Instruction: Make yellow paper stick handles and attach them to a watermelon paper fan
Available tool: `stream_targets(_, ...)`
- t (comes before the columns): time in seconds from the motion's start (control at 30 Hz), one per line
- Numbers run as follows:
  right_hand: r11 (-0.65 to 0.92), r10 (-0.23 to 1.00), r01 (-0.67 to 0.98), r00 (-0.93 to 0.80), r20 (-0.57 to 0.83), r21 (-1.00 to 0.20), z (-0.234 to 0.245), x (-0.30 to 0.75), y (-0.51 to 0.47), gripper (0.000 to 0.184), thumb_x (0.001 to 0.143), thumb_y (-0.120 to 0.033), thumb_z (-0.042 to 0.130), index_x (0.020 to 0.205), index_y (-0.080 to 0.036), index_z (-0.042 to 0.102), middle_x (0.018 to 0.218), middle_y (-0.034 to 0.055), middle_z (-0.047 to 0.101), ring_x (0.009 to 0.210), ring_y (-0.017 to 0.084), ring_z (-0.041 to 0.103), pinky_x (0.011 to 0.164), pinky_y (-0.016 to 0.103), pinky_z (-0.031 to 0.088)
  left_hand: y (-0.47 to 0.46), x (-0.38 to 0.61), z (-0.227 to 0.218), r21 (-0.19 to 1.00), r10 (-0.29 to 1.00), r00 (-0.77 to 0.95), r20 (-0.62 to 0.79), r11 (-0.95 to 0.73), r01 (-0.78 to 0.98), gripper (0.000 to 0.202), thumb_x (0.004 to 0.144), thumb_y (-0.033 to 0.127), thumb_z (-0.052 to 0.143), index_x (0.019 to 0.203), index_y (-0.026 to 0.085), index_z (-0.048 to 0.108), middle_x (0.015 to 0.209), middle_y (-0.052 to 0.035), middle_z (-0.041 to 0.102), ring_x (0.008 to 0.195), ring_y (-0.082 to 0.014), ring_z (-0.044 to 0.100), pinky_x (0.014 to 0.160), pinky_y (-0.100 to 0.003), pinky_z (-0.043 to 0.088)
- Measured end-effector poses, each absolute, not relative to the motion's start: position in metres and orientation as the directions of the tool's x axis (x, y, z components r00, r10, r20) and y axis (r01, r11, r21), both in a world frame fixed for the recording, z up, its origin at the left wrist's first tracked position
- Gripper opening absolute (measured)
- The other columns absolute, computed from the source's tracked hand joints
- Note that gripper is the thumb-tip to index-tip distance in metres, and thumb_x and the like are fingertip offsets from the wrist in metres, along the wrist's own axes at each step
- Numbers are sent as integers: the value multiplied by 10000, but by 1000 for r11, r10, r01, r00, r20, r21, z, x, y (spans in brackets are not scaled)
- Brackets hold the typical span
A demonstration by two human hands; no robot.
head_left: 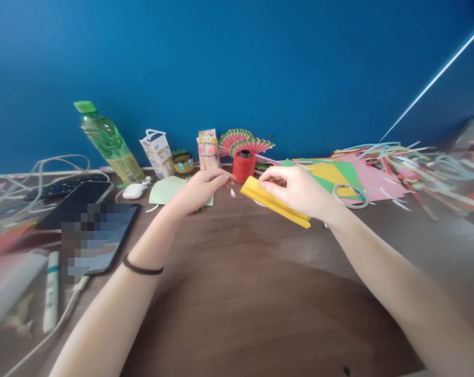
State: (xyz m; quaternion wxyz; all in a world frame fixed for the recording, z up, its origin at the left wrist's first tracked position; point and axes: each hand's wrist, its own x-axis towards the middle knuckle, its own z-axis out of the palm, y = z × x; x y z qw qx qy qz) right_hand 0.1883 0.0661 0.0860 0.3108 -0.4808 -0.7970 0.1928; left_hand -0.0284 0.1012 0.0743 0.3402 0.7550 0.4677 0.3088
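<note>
My right hand point(290, 188) pinches a folded yellow paper strip point(276, 203) between thumb and fingers. The strip is long and narrow, with lengthwise creases, and slants down to the right just above the desk. My left hand point(207, 188), a dark band on its wrist, reaches over a pale green paper sheet point(166, 189) with its fingers stretched out to the right. Its fingertips are apart from the yellow strip. A small white bit point(233, 193) lies just below them. Behind, between the hands, stands a red paper-wrapped roll point(244, 168).
Pleated red-and-green paper fans point(240, 141) and a decorated cardboard figure point(208, 149) stand by the blue wall. To the left are a tilted green bottle point(111, 144), a white earbud case point(134, 191), a tablet point(111, 246) and a marker point(52, 293). Coloured paper sheets point(374, 180) lie right.
</note>
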Motion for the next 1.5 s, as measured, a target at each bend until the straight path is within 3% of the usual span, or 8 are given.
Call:
stream_targets(0.13, 484, 874, 687, -408, 264, -542, 78, 182, 65, 168, 817, -264, 476, 817, -200, 632, 776, 1, 657, 655, 131, 558, 597, 259, 380, 94, -26, 81, 810, 880, 472, 60, -319, 493, 291, 822, 368, 426, 894, 206, 657, 930, -5, 685, 873, -159, 621, 772, -238, 460)
stream_targets(0.33, 496, 857, 689, -485, 174, -528, 63, 172, 66, 165, 818, -242, 483, 853, -209, 641, 848, 14, 673, 751, 139, 585, 653, 255, 392, 85, -21, 83, 645, 812, 548, -200, -312, 698, 183, 726, 365, 526, 672, 224, 630, 639, 18, 640, 615, -146, 581, 529, -225, 386)
stream_targets(0.53, 388, 813, 660, -574, -99, -644, 57, 182, 80, 223, 817, -348, 504, 931, -201, 627, 804, 20, 677, 672, 129, 600, 610, 250, 427, 96, -33, 65, 628, 752, 558, -352, -253, 736, 142, 677, 299, 527, 577, 205, 565, 564, -4, 631, 568, -150, 570, 524, -236, 399)
stream_targets(0.77, 399, 761, 751, -591, -267, -527, 50, 191, 89, 145, 736, -249, 562, 835, -201, 657, 789, 25, 685, 679, 152, 602, 579, 247, 416, 105, -45, 54, 598, 742, 485, -462, -143, 789, 128, 643, 307, 531, 678, 216, 614, 605, -3, 648, 612, -147, 591, 564, -221, 426)
stream_targets(1.0, 447, 790, 747, -588, -174, -492, 42, 192, 91, 136, 727, -188, 519, 786, -185, 642, 740, 22, 661, 629, 133, 572, 557, 236, 390, 98, -39, 61, 408, 898, 381, -220, -270, 872, 307, 565, 313, 622, 862, 237, 614, 902, -23, 649, 744, -195, 595, 600, -250, 416)
stream_targets(1.2, 457, 843, 777, -534, -69, -432, 32, 190, 95, 218, 755, -144, 472, 846, -184, 666, 764, 24, 670, 641, 127, 570, 572, 227, 378, 92, -44, 74, 323, 863, 371, -342, -263, 909, 591, 534, 373, 690, 1087, 225, 541, 1034, -62, 602, 854, -224, 592, 656, -270, 439)
stream_targets(1.37, 455, 863, 792, -505, -19, -407, 29, 185, 95, 224, 769, -138, 497, 900, -192, 671, 843, 27, 678, 708, 130, 585, 612, 223, 376, 89, -39, 74, 300, 884, 385, -266, -304, 904, 270, 702, 277, 519, 958, 213, 574, 920, -8, 639, 788, -163, 591, 650, -234, 422)
stream_targets(1.5, 457, 873, 777, -485, 51, -434, 20, 181, 96, 204, 797, -169, 515, 952, -189, 646, 841, 32, 667, 736, 135, 588, 649, 235, 391, 89, -25, 55, 393, 826, 516, -225, -408, 824, 179, 726, 191, 463, 854, 200, 587, 885, -2, 656, 803, -145, 590, 680, -218, 424)
